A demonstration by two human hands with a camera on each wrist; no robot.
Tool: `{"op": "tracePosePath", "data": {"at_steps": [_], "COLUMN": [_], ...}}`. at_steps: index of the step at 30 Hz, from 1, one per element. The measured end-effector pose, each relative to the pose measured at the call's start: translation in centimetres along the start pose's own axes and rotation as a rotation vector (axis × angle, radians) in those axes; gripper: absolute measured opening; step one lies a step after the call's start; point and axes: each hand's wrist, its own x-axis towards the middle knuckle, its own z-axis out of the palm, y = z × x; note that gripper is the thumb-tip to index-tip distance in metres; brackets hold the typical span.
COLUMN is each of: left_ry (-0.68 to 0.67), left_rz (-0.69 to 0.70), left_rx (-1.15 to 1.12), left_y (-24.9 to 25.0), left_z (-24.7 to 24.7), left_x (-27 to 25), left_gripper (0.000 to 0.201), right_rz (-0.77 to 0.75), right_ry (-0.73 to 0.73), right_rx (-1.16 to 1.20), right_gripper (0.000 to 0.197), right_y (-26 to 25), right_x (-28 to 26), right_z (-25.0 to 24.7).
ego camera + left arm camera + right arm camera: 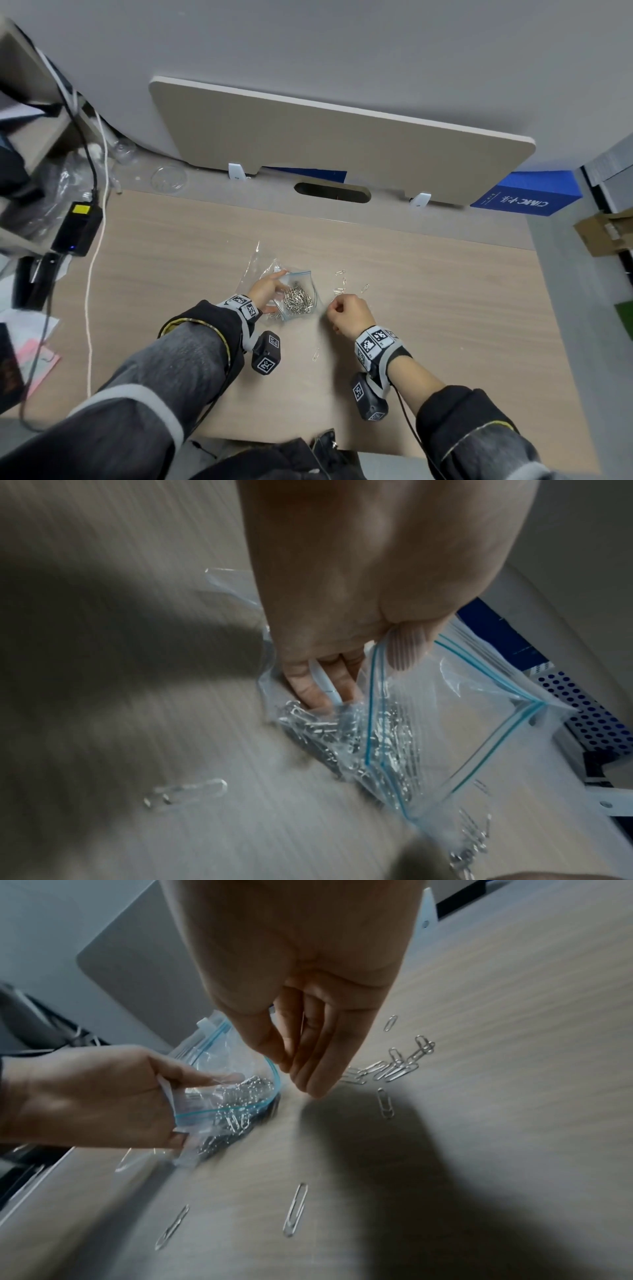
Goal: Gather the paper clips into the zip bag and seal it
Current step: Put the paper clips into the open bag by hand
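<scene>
A clear zip bag (297,297) with a blue seal strip lies mid-desk, its mouth held wide. A pile of silver paper clips (298,302) fills it. My left hand (266,291) grips the bag's near lip (373,669), thumb inside the mouth (192,1077). My right hand (349,312) hovers just right of the bag mouth, fingers and thumb pinched together (301,1066); a thin wire shows between them. Several loose clips (342,284) (394,1066) lie beyond it. Single clips lie nearer me (315,354) (295,1208) (185,792).
A beige divider panel (325,137) closes the desk's far edge. A black power adapter (77,228) and a white cable (89,308) sit at the left, with papers (30,342) below. A blue box (527,193) and a cardboard box (603,233) stand at the right.
</scene>
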Motion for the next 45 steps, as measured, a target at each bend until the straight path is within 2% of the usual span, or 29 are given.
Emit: {"op": "tracePosePath", "data": {"at_steps": [4,9,15,21,26,30,33,37,40,43,45], "left_ry": [0.081,0.119,0.148,0.181,0.181,0.145,0.120,0.150,0.137,0.146,0.144], "left_rz": [0.017,0.034,-0.011,0.009,0.037,0.046,0.051,0.046,0.036,0.077,0.104], "left_rx": [0.043,0.001,-0.023,-0.025,0.036,0.090,0.132,0.145,0.162,0.153,0.147], "left_y": [-1.2,-2.9,-3.5,-3.9,-3.3,-2.7,-2.5,-2.2,-1.8,-1.1,-0.6], "left_z": [-2.8,-5.9,-6.8,-6.2,-4.3,-1.8,-0.2,1.1,2.2,3.6,4.7], "left_x": [-0.9,-1.8,-2.5,-1.9,-1.8,-1.7,-1.2,-0.5,-0.4,-0.8,-1.2], "left_gripper": [0.049,0.049,0.050,0.052,0.056,0.054,0.056,0.056,0.057,0.055,0.049], "right_rz": [-0.099,-0.249,-0.322,-0.324,-0.275,-0.169,-0.088,0.015,0.047,0.038,0.038], "right_ry": [-0.126,-0.293,-0.243,-0.221,-0.241,-0.118,-0.034,0.065,0.020,-0.107,-0.119], "right_rx": [-0.128,-0.295,-0.315,-0.393,-0.442,-0.402,-0.288,-0.050,-0.013,-0.043,-0.041], "right_gripper": [0.014,0.011,0.017,0.009,0.013,0.012,0.010,0.011,0.020,0.024,0.021], "right_y": [-1.6,-3.4,-5.2,-4.2,-1.0,2.0,3.5,5.4,6.6,6.8,6.8], "right_x": [-1.2,-2.1,-2.3,-1.9,-1.6,-1.0,-0.5,-0.9,-2.1,-2.9,-2.6], "right_z": [2.2,6.3,9.6,10.1,7.3,4.2,1.9,0.3,-0.1,0.2,0.6]}}
